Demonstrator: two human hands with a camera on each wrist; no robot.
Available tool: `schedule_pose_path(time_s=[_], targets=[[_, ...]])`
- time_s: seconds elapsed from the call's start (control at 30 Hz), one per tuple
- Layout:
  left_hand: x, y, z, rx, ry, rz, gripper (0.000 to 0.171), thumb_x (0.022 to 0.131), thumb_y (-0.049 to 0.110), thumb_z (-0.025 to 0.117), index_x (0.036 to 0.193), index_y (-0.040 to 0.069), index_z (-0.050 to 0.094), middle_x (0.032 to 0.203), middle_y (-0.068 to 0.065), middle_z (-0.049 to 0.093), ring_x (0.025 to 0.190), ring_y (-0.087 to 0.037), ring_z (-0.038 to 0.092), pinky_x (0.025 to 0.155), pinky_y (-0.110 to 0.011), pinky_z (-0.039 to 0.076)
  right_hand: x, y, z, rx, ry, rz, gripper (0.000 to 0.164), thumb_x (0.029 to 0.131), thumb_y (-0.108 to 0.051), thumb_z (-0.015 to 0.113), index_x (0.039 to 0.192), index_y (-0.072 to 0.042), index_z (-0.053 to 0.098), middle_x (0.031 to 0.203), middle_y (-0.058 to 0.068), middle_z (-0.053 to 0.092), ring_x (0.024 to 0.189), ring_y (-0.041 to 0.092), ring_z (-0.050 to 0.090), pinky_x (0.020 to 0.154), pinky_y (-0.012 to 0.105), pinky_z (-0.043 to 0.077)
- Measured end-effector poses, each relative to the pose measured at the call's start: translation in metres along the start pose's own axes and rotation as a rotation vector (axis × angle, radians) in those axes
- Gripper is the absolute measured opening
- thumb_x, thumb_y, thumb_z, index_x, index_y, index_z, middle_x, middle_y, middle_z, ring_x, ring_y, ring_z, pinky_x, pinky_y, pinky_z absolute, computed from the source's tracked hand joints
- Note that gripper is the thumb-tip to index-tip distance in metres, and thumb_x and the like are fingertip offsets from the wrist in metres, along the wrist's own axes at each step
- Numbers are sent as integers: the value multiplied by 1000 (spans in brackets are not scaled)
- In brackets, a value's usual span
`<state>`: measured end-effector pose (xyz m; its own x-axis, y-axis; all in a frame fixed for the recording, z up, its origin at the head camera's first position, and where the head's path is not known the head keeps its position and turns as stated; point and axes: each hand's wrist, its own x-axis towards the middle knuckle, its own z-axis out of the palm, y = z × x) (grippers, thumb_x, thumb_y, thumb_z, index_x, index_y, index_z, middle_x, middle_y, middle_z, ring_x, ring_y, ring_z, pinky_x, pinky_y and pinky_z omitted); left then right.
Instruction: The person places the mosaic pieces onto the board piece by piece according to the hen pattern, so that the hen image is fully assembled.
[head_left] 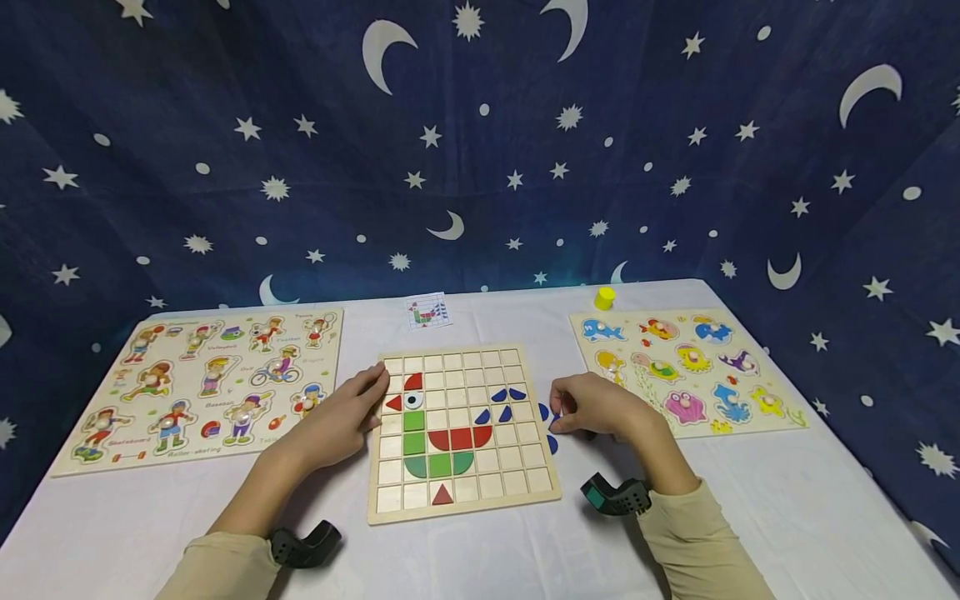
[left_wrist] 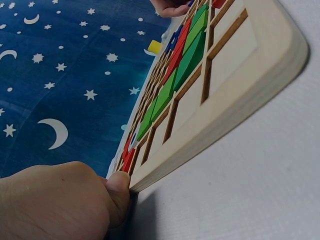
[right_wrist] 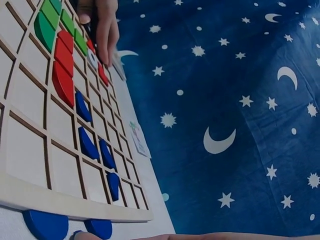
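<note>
A wooden grid board [head_left: 517, 481] lies between the hands, bearing red, green and blue pieces and a white eye tile [head_left: 413, 400]. My left hand [head_left: 341, 421] holds the board's left edge near its far corner; the thumb [left_wrist: 119, 182] touches the rim in the left wrist view. Just off the board's right side, my right hand [head_left: 600, 404] pinches a small blue piece [head_left: 556, 419], mostly hidden by the fingertips. Two loose blue half-round pieces [right_wrist: 47, 224] lie beside the rim. Several blue pieces [head_left: 506, 412] sit in cells on the right half.
A small printed pattern card [head_left: 427, 311] lies behind the board. To the left is a sports-figure puzzle [head_left: 187, 392], to the right a sea-animal puzzle [head_left: 682, 379]. A yellow cylinder [head_left: 604, 298] stands at the back, before a starry blue curtain [head_left: 510, 142].
</note>
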<state>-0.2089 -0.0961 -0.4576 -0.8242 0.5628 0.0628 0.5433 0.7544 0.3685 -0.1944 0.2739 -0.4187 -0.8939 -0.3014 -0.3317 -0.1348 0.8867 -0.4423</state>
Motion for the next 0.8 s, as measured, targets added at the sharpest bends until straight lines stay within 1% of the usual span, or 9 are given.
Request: schedule_pose_path(time_s=[0.17,0.37,0.5,0.63,0.7,0.8], targets=[[-1,0,0,-4,-4,-4,57,93,9,56,145,-2,34,152,-21,31,139,-39,32,110,-50,33,-2,1,-3,17,-1,-12,22,77,-20,79,75,-16,58,65,-4,49,61,11,48,56,26,39],[-1,0,0,-6,0,0,57,93,9,56,145,-3,34,152,-21,31,139,-39,32,110,-50,33,-5,2,-9,44,22,-49,15,79,-17,76,77,-17,61,67,-5,53,63,11,49,57,24,41],[-1,0,0,-7,-2,-4,57,93,8,56,145,-3,34,152,-21,31,139,-39,32,110,-50,33,-3,2,-10,59,71,-87,11,82,-17,74,81,-18,63,69,-5,54,65,11,49,57,23,41],[-1,0,0,-8,-4,-6,58,93,8,56,145,-3,34,152,-20,30,139,-39,32,110,-50,33,3,-4,-5,78,128,-139,3,84,-18,72,87,-18,69,72,-7,60,63,10,50,56,22,42],[-1,0,0,-8,-4,-5,58,93,8,56,145,-3,34,152,-21,30,139,-39,32,110,-50,33,6,-8,-1,79,153,-158,3,85,-20,71,87,-18,72,73,-10,63,63,9,51,56,22,42],[-1,-1,1,-9,-3,-5,58,93,8,56,145,-2,34,152,-20,30,139,-39,32,110,-50,33,10,-13,6,50,196,-171,5,84,-22,72,85,-18,75,73,-13,67,65,6,53,60,21,43]])
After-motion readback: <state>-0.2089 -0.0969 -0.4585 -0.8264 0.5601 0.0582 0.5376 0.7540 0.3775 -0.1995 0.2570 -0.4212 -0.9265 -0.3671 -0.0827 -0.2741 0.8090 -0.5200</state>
